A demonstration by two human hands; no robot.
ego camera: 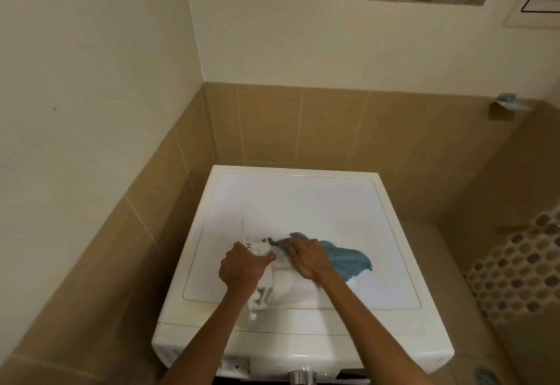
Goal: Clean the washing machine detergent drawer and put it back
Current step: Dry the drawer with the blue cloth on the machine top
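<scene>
Gripping detergent drawer (289,289) atop washer (303,196), left hand (241,266); right hand (307,259) clutches blue cloth (348,259) against it

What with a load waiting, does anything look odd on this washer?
Only the detergent drawer: it lies on the washing machine top, not in the machine, held by the left hand while the right hand holds a blue cloth against it. No spill or damage shows.

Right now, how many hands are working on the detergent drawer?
2: the left hand grips the drawer at its left edge; the right hand holds the blue cloth against it.
</scene>
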